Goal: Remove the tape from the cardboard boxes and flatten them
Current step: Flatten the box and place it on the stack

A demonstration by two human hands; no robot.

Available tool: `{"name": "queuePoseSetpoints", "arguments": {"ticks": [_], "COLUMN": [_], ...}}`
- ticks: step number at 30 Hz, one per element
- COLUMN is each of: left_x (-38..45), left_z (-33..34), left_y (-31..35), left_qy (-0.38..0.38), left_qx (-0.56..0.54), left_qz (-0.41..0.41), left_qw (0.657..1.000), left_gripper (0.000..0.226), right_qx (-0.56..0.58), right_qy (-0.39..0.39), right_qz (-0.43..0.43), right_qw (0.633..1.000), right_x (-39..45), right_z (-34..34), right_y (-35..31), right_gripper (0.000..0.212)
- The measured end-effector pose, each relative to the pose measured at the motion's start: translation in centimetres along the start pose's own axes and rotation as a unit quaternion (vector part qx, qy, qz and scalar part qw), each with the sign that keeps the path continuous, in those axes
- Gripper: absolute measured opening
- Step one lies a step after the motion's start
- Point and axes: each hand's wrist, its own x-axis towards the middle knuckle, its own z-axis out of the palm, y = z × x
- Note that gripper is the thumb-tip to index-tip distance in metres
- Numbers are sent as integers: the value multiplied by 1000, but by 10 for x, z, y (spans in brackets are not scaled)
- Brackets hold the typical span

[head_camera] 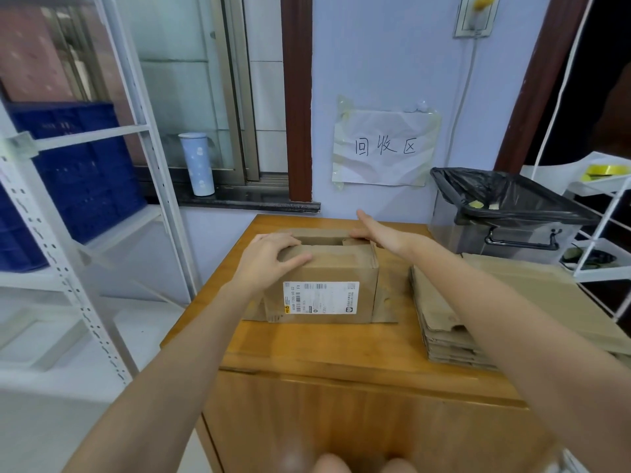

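Observation:
A brown cardboard box [327, 278] with a white shipping label on its near side stands on the wooden table [307, 349], its top flaps partly open and its bottom flaps spread on the tabletop. My left hand [273, 257] grips the box's top left corner, fingers curled over the near flap. With straight fingers, my right hand [379, 232] presses on the top right flap at the far edge. A stack of flattened cardboard [447, 322] lies to the right of the box.
A bin lined with a black bag [505, 213] stands at the table's back right. White metal shelving with blue crates [85, 172] is on the left, a white rack [601, 240] on the right. A paper sign [384, 148] hangs on the wall behind.

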Motion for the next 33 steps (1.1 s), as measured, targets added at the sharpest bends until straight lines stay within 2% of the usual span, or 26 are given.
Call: {"name": "queuePoseSetpoints", "arguments": {"ticks": [2,7,12,15,18,22,26,30,33], "left_x": [-5,-11,-26,-47,-67,-84,-87,-85,-75], "left_z": [-3,-14,-26,-20,-6,9,19,20,11], "left_y": [7,16,14,4,-10,-19,-25,-20,-4], "left_qy": [27,92,154,130,112,87,67,80,102], "left_qx": [11,66,164,150,130,109,135,114,88], "left_qz": [29,72,258,324,321,299,270,235,215], "left_qw": [999,991,940,925,931,944,951,962,967], "left_gripper": [49,50,37,35,34,38,42,36,29], "right_qx": [-3,-7,-27,-38,-47,-98,-126,-129,-139], "right_qy": [-23,-9,-38,-23,-14,-18,-23,-12,28], "right_qz": [4,6,-4,-5,-23,-50,-68,-61,-56], "right_qw": [1000,1000,999,999,999,994,989,990,988], "right_x": [-1,3,1,-1,-3,-1,-1,-2,0], "right_z": [-3,-3,-3,0,1,4,5,7,13], "right_y": [1,5,7,4,4,4,4,5,-2], "right_gripper": [84,83,75,68,65,77,76,84,85]}}
